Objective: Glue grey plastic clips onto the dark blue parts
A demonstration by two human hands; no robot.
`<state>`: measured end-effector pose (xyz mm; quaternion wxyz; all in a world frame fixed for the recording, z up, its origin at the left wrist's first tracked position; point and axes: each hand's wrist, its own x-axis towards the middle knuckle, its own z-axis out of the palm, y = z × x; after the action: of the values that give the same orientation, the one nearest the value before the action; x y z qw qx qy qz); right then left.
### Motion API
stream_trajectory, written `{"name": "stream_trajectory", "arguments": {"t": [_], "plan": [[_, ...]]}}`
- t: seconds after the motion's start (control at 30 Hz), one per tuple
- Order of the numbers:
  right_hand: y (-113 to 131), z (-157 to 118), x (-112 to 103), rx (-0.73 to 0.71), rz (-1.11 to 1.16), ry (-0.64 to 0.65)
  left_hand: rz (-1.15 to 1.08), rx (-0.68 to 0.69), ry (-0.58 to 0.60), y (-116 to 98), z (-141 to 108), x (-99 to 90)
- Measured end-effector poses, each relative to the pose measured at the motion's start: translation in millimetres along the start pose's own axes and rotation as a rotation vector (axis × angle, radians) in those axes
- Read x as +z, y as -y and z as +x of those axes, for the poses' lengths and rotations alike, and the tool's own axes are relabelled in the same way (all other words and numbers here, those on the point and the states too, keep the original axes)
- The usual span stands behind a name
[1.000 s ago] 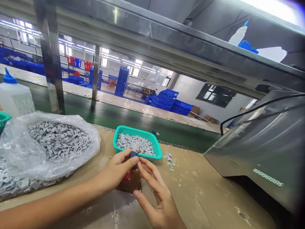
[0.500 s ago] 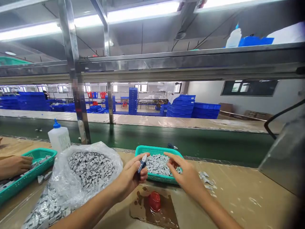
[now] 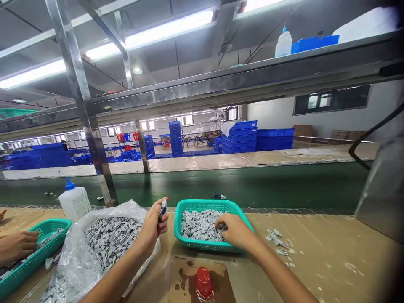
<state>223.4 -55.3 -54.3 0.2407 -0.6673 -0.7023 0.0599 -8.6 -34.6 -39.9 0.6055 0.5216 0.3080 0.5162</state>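
Note:
My left hand [image 3: 154, 221] is closed around a small dark-blue and light-grey plastic part [image 3: 163, 208], held upright above the table. My right hand [image 3: 232, 229] reaches into a green basket [image 3: 206, 205] heaped with small grey plastic pieces [image 3: 202, 224]. Its fingers are curled together at the right side of the heap; what they grip is hidden. In front of the basket, a wet red dome-shaped object [image 3: 203, 281] sits on a stained piece of cardboard [image 3: 184, 280].
Left of me stands a clear plastic bag [image 3: 75, 248] full of grey pieces, beside a white bottle [image 3: 75, 202]. Another person's hand [image 3: 19, 248] is at a second green basket [image 3: 52, 223]. Loose pieces [image 3: 277, 240] lie at right; a green conveyor belt [image 3: 195, 181] runs behind.
My right hand has gone down into the basket's grey pieces and its fingers have closed. My left hand, still holding the part, has moved left, away from the basket. The camera view has tilted.

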Motion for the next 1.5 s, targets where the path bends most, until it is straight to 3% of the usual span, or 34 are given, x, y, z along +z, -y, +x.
{"name": "stream_trajectory", "arguments": {"t": [0.1, 0.3, 0.53, 0.7, 0.87, 0.93, 1.1, 1.17, 1.23, 1.33, 1.43, 1.5], "plan": [[0, -1, 0, -0.018, 0.032, 0.030, 0.082, 0.018, -0.058, -6, 19, -3.6], [-5, -1, 7, 0.000, 0.050, 0.015, 0.401, 0.062, -0.152, -15, 87, -15.4], [-5, -10, 10, 0.072, 0.067, -0.089, 1.057, 0.154, -0.240, 18, 125, -18.5], [0, -15, 8, 0.056, 0.111, -0.113, 1.405, 0.009, -0.242, 38, 145, -30.8], [-1, -13, 9, 0.074, 0.192, -0.124, 1.588, -0.112, -0.111, 44, 170, -36.4], [-2, -12, 8, 0.093, 0.215, -0.132, 1.606, -0.078, -0.025, 47, 182, -21.7], [-2, -8, 2, 0.123, 0.253, -0.124, 1.464, 0.041, 0.344, 62, 206, 42.9], [-2, -6, 1, 0.141, 0.275, -0.125, 1.388, 0.009, 0.401, 69, 208, 60.7], [-3, -5, 0, 0.157, 0.308, -0.132, 1.311, -0.044, 0.368, 73, 205, 67.4], [-5, -6, 2, 0.170, 0.370, -0.160, 1.154, -0.092, 0.241, 64, 194, 62.3], [-8, -4, 5, 0.176, 0.458, -0.197, 0.932, -0.116, 0.108, 36, 171, 51.5], [-10, -2, 7, 0.174, 0.540, -0.218, 0.748, -0.114, 0.040, 10, 144, 45.2]]}}
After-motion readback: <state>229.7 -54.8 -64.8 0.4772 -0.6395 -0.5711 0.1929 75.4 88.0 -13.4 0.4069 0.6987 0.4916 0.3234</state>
